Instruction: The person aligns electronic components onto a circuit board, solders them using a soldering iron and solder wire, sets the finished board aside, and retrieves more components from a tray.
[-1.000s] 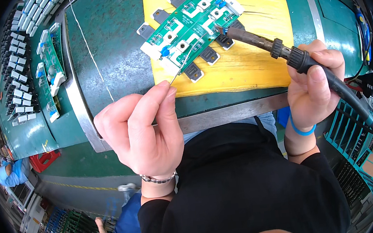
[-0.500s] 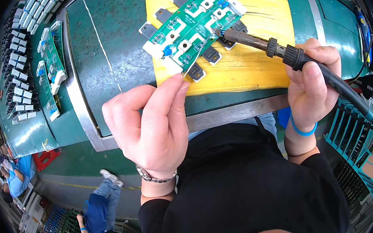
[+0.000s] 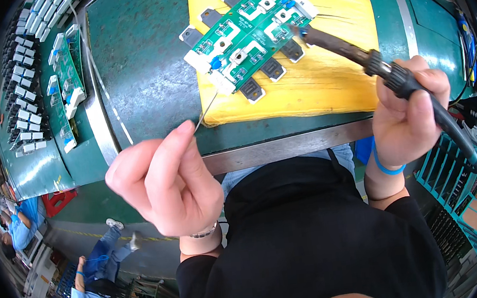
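Right hand (image 3: pixel 405 116) grips the soldering iron (image 3: pixel 356 57), tip on the circuit board (image 3: pixel 247 33). Left hand (image 3: pixel 164 182) pinches solder wire (image 3: pixel 206 111) just below the board.

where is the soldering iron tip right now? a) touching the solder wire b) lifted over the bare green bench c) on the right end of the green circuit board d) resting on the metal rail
c: the right hand holds the soldering iron with its tip on the right end of the green circuit board, which lies on the yellow mat.
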`<action>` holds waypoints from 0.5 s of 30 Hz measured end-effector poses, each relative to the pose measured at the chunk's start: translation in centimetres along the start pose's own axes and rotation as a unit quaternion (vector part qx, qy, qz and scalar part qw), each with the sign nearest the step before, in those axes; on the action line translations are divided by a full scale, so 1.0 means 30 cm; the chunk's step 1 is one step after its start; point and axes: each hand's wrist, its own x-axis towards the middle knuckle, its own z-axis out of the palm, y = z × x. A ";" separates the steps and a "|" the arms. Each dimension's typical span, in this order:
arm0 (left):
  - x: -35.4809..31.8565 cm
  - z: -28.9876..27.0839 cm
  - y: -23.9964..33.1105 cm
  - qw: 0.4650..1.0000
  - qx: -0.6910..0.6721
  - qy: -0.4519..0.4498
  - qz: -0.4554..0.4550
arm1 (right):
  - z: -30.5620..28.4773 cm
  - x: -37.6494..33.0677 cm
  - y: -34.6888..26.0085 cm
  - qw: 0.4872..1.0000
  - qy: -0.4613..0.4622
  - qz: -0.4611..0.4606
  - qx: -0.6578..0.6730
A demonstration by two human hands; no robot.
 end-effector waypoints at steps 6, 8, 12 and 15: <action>0.000 0.017 0.002 0.999 0.003 -0.026 -0.021 | 0.014 -0.013 -0.010 0.999 -0.016 0.047 -0.002; 0.004 0.018 0.001 0.999 -0.004 -0.036 -0.011 | 0.014 -0.014 -0.007 0.998 -0.023 0.051 -0.028; 0.010 0.020 -0.004 0.999 -0.001 -0.045 0.010 | 0.016 -0.011 0.006 0.995 -0.043 0.029 -0.081; 0.012 0.024 -0.003 0.999 -0.007 -0.040 0.006 | 0.021 -0.012 0.007 0.993 -0.053 0.034 -0.099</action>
